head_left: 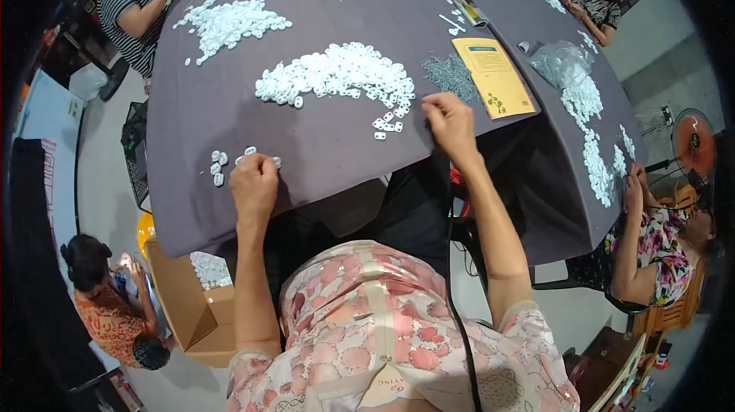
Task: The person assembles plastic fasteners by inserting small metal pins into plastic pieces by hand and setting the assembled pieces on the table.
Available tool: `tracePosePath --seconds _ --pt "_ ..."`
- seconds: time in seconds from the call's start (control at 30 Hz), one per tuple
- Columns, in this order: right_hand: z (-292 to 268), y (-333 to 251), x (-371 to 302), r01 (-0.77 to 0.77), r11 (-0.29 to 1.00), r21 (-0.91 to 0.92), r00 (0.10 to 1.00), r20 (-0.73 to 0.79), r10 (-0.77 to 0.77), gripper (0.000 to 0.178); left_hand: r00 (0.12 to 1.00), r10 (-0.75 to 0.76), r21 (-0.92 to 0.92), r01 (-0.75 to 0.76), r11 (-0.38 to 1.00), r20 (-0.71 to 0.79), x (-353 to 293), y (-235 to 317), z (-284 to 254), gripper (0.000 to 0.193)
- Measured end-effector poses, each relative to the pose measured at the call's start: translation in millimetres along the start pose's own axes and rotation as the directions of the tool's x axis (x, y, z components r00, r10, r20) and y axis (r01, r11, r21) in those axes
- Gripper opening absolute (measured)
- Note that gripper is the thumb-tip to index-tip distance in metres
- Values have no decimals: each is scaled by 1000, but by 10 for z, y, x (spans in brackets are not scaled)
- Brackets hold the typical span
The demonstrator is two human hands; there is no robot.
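My left hand (pixel 254 186) is closed, low over the near left of the purple-grey cloth. Whatever it may hold is hidden by the fingers. Beside it lies a small group of white plastic pieces (pixel 219 159), a few more showing just past the knuckles. My right hand (pixel 453 125) has its fingers pinched together near the cloth's front edge, and anything between them is too small to make out. Just beyond it spreads a heap of thin grey pieces, screw-like in shape (pixel 448 75). Between and beyond both hands sits a large heap of small white pieces with holes (pixel 341 71).
A yellow booklet (pixel 494 79) lies right of the grey heap. Another white heap (pixel 233 25) is at far left; a clear plastic bag (pixel 563 63) rests at right. Several people work around the table. An open cardboard box (pixel 176 297) stands at lower left, a fan (pixel 694 140) at right.
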State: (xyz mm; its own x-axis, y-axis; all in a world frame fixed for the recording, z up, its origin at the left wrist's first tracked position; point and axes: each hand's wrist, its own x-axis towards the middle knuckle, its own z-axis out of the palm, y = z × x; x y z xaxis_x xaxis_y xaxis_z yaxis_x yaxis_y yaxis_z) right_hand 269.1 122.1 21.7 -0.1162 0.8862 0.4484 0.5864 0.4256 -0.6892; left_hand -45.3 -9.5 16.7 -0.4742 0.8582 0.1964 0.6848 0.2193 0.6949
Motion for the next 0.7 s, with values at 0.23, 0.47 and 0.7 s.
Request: tracePosePath --seconds 0.23,0.47,0.7 --pt "-192 364 194 -67 917 -393 998 -40 56 13 997 39 150 -27 988 -73 73 -31 -173 22" --pt "-215 324 286 -43 858 -511 997 38 73 15 992 42 276 -8 961 -119 149 -261 -185 26" --pt "-248 348 296 204 813 -545 972 210 -103 9 970 62 210 -12 978 -235 85 -227 -209 21"
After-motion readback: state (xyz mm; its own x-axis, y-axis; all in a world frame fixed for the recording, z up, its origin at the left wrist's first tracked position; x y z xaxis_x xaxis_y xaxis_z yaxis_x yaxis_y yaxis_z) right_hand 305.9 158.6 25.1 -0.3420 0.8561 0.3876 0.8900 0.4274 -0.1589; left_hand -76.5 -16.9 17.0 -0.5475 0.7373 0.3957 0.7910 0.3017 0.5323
